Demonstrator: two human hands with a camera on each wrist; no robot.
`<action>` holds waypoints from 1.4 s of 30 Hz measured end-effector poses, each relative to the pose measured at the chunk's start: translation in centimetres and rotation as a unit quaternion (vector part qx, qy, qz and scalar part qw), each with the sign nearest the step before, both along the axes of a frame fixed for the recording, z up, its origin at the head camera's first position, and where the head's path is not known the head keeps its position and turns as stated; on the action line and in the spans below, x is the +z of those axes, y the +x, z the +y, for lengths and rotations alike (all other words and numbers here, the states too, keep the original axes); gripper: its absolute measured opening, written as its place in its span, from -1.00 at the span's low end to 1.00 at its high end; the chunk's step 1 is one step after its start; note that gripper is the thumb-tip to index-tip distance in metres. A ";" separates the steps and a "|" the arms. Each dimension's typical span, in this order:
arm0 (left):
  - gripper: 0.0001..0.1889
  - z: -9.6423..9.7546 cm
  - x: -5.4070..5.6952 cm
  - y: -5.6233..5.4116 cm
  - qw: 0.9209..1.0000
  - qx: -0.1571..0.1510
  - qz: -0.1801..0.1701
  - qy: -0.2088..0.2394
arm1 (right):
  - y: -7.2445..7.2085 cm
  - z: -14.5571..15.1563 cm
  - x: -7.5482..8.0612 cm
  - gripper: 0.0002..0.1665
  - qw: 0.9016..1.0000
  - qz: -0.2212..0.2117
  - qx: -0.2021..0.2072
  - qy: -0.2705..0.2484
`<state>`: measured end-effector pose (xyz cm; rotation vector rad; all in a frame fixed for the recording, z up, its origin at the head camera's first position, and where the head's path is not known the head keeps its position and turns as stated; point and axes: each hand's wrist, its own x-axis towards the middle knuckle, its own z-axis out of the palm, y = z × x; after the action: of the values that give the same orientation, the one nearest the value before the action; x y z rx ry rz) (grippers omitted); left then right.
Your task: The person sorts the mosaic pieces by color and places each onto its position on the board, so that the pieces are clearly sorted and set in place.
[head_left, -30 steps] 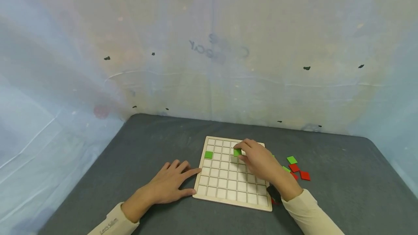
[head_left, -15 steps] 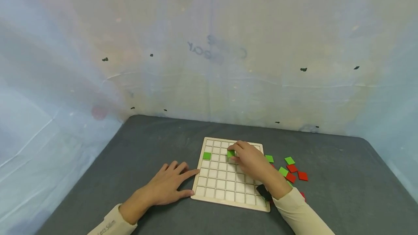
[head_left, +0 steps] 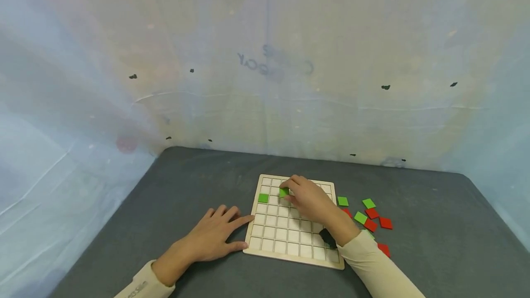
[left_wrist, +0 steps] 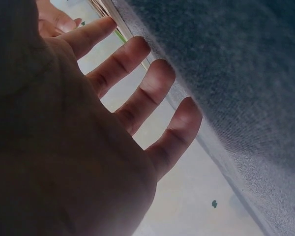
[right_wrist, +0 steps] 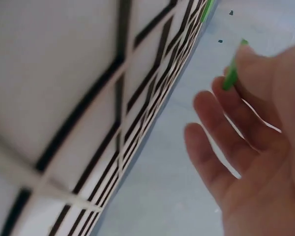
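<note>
I am seeing one gridded board (head_left: 281,233) lying on the tabletop (head_left: 198,174). Over its far half, the right hand's (head_left: 310,201) fingers are pinching one green tile (head_left: 283,192). The left hand (head_left: 211,238), fingers spread, is touching the left edge. One second tile (head_left: 263,198), green, is lying far left on the board; at least four loose green tiles (head_left: 360,217) and five red tiles (head_left: 385,223) are lying right.

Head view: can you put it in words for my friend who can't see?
A person's right hand pinches a green tile above a gridded board, while the left hand rests at its left edge. Another green tile lies in the leftmost column. Red tiles and more green tiles lie on a dark table to the right.
</note>
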<state>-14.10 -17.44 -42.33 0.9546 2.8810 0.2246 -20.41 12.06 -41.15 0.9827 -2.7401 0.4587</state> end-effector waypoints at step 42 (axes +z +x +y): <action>-0.34 0.1 0.4 0.2 1.000 -0.001 0.007 0.002 | -1.5 -2.3 -0.8 -0.57 0.994 -0.102 0.005 0.023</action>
<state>-13.91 -17.30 -41.95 0.9635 2.8927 0.2253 -21.88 9.74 -41.92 1.0130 -2.9410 0.5273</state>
